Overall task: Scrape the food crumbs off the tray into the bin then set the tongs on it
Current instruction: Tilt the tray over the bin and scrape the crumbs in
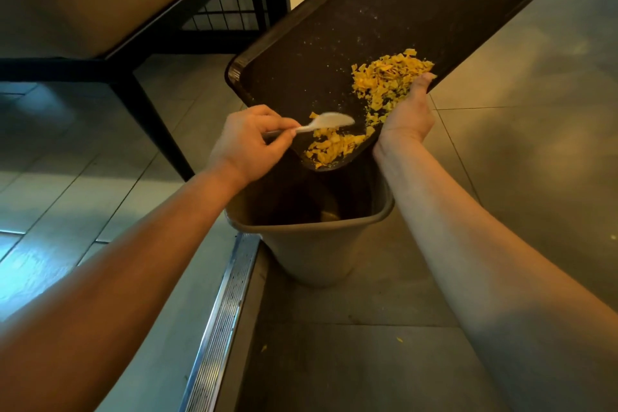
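A dark tray (384, 10) is tilted with its lower corner over the open bin (314, 244). My right hand (406, 114) grips the tray's right edge, thumb on top. Yellow food crumbs (388, 80) lie in a heap beside that thumb, and more crumbs (331, 147) have gathered at the lowest corner above the bin. My left hand (249, 140) grips the tongs (326, 122), whose pale tip rests on the tray just above the lower crumbs. The handle is mostly hidden in my fist.
A black-framed table (140, 43) with a wire grid panel stands to the left. A metal floor drain strip (220, 321) runs along the tiled floor beside the bin. A few crumbs (399, 340) lie on the floor near me.
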{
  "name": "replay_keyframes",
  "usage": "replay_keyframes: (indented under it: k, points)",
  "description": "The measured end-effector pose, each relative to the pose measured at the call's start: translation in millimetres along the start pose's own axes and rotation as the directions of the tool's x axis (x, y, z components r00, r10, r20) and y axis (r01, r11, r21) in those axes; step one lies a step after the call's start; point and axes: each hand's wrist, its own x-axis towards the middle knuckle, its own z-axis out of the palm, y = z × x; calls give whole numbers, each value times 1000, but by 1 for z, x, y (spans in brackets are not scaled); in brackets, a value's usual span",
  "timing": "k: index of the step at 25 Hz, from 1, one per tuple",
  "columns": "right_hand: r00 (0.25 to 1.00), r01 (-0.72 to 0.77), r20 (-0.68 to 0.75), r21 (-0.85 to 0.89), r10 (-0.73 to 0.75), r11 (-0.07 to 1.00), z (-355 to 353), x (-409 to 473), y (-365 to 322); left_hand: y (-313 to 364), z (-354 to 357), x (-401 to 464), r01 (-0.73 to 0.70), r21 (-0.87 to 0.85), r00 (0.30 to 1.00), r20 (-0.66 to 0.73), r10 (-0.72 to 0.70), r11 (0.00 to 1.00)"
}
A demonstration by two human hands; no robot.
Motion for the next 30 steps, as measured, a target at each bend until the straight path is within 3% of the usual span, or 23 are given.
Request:
replay_keyframes:
  k: [3,5,9,11,14,23,27,30]
  points:
    - [1000,-7,10,-2,7,1000,-1,-1,0,-7,-1,-2,200,71,974,-122,-190,977]
    - [1000,-2,14,1,1,1000,0,-1,0,-5,1,-5,240,63,966,-116,-232,969]
    - [1000,6,13,-5,-6,1000,0,-2,0,4,-3,-13,70,18,995,71,-71,997]
    - [1000,10,-1,-15,-10,1000,1,-2,1,7,-7,-9,25,11,996,91,-26,1000]
    - [1000,14,-4,-18,-14,1000,1,-4,2,11,-8,-1,61,8,996,71,-61,998]
    - [1000,15,7,18,-15,1000,0,-8,-1,5,-25,-12,102,7,970,220,-101,995]
    - [1000,20,-5,19,-20,1000,-1,-8,-1,8,-28,-3,114,-3,986,122,-112,994]
    - [999,38,-7,-8,-38,999,1,-7,1,27,-11,7,75,-3,986,146,-74,997]
